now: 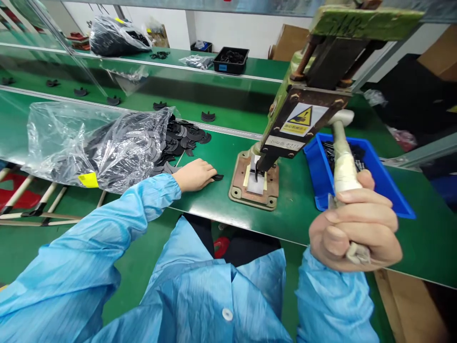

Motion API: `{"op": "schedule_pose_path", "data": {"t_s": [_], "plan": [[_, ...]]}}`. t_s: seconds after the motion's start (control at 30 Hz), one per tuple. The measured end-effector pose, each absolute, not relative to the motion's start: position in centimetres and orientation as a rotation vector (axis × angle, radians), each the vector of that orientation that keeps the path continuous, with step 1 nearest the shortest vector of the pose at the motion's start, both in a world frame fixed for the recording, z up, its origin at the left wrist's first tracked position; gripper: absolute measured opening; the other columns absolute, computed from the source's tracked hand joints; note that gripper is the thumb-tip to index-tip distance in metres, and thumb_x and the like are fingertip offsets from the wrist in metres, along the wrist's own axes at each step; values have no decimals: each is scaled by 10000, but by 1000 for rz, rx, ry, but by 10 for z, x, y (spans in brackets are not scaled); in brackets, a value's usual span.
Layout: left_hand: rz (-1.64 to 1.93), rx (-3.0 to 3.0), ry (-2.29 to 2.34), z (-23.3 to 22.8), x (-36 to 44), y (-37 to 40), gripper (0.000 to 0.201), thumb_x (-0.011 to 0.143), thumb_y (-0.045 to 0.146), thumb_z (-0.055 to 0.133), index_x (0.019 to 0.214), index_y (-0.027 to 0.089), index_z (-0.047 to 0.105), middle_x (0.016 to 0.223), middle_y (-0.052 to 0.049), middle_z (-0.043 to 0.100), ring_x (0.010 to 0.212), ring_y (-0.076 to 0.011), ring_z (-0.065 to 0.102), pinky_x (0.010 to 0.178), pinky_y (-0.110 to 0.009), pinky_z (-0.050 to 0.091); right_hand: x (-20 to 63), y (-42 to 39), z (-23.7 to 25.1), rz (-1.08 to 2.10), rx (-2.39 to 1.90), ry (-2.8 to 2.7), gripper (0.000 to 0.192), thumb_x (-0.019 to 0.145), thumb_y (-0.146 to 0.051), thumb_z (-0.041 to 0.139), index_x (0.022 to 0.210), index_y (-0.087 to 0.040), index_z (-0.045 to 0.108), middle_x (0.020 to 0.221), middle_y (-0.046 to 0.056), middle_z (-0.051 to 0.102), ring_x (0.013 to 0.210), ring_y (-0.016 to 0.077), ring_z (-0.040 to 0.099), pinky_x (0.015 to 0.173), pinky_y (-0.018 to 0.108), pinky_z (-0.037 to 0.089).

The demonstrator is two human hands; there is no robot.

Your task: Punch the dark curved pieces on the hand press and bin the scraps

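Observation:
My right hand (pixel 357 226) is wrapped round the taped lever handle (pixel 342 152) of a green hand press (pixel 296 119). Down on the bench, my left hand (pixel 196 175) is closed on a small black curved piece (pixel 217 177), its tip poking out past the fingers. Under the press ram, a black part sits on the metal fixture (pixel 256 183) of the base plate. Left of my left hand, many loose black curved pieces (pixel 185 136) spill from a clear plastic bag (pixel 96 147).
A blue bin (pixel 392 190) holding black parts stands right of the press. Behind the bench, a green conveyor belt (pixel 232 107) carries spaced black parts. On the rear shelf are a black tray (pixel 231 61) and another filled bag (pixel 116 37).

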State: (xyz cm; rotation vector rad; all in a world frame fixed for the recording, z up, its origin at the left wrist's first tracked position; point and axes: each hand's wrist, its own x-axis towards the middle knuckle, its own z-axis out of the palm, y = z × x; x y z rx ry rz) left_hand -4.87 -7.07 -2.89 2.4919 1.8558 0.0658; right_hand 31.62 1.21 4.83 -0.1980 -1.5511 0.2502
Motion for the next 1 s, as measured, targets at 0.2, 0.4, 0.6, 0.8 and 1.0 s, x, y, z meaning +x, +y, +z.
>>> {"op": "schedule_pose_path", "data": {"t_s": [0.2,0.4,0.6,0.8,1.0], "plan": [[469,2102,1950,-17,-40,-47,176,1029,257,555,1104,197,703,1004,-115,761,948,-265,750,841,-362,550,316,6,50,276,-213,-1553,358,842,-420,766,595,-264,558,670,-62,614,866,186,695,1203,663,550],[961,1163,1623,-6,9,-20,241,1026,364,697,941,200,544,786,-50,757,651,-187,762,615,-280,598,316,6,51,260,-188,-1572,366,859,-415,749,612,-244,541,688,-61,603,884,170,682,1199,668,530],[997,1129,1500,-2,38,2,273,949,263,818,952,187,556,692,-11,722,589,-162,727,574,-260,597,317,9,50,240,-167,-1585,399,851,-420,760,601,-234,510,670,-56,584,865,173,682,1180,663,551],[934,1146,1442,-3,34,12,246,899,242,860,926,162,629,709,-20,728,569,-165,717,550,-267,593,317,8,49,256,-194,-1579,411,867,-438,753,595,-237,517,676,-57,587,873,166,682,1196,657,543],[1004,1143,1443,-3,32,12,297,951,306,815,833,162,585,683,-19,711,554,-119,681,538,-225,564,315,7,50,247,-169,-1565,411,869,-420,744,593,-232,503,668,-48,577,871,170,680,1175,668,551]]}}
